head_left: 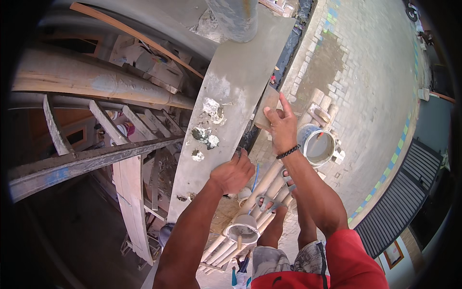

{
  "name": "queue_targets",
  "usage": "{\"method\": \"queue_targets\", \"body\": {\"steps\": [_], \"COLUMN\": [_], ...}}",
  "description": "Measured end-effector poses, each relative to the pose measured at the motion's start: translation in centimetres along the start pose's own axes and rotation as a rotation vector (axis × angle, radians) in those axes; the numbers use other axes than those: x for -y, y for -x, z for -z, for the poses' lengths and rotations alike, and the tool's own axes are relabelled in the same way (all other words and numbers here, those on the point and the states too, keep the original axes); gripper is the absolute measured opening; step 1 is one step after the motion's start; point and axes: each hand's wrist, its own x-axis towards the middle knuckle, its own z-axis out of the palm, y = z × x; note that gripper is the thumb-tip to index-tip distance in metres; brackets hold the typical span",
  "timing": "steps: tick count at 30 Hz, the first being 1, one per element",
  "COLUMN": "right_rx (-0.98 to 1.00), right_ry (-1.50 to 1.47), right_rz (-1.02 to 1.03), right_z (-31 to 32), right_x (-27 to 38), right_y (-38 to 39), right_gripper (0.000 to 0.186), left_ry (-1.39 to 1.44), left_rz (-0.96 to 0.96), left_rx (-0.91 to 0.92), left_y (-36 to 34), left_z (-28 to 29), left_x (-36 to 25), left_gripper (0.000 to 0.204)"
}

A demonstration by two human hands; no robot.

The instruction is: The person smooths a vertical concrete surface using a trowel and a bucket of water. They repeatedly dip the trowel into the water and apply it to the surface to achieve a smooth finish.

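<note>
My right hand [284, 125] holds a flat, pale rectangular board [264, 103] beside the long edge of a grey concrete ledge [245, 62]. My left hand [233, 171] is curled over that edge lower down, gripping it. White and dark lumps of wet-looking material [211, 111] lie on the ledge left of my hands, and a round grey column [231, 17] rises at its top end.
Below me are bamboo poles [272, 183] under my sandalled feet, a bucket [317, 156] and a smaller pail [240, 222]. Left are a ladder [91, 162] and planks [126, 202]. A paved yard [385, 86] lies right. Another person [240, 274] is at the bottom.
</note>
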Motion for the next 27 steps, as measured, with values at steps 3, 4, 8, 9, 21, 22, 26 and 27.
{"method": "queue_targets", "body": {"steps": [3,4,8,9,21,22,26,27], "right_rx": [-0.004,-0.026,-0.005,-0.036,0.236,0.328,0.618,0.614], "right_ry": [-0.109,-0.199,0.268,0.489,1.257,1.225,1.191,1.148], "right_rz": [-0.141,-0.17,0.308,0.497,1.112,1.078,0.959,0.961], "right_z": [2.0,2.5,6.3,7.0,3.9,3.4,3.5,3.5], "right_x": [-1.6,-0.8,5.5,7.3,14.3,13.2,10.5,10.7], "right_y": [4.2,4.9,1.6,0.1,-5.6,-3.6,2.2,2.5], "right_gripper": [0.072,0.071,0.061,0.056,0.051,0.052,0.056,0.056], "left_ry": [0.002,-0.006,-0.039,-0.043,-0.051,-0.05,-0.016,-0.003], "left_rz": [0.008,0.009,0.007,0.006,0.022,0.03,0.035,0.041], "left_rx": [-0.006,-0.01,-0.031,-0.024,-0.006,0.015,0.049,0.061], "left_y": [0.1,0.3,0.4,0.2,0.1,0.4,-0.2,0.1], "left_z": [-0.3,-0.3,-0.4,-0.3,-0.2,-0.1,0.1,0.0], "left_x": [-0.1,-0.2,-0.3,-0.3,-0.2,-0.2,-0.3,-0.3], "left_gripper": [0.039,0.039,0.038,0.038,0.037,0.037,0.037,0.037]}}
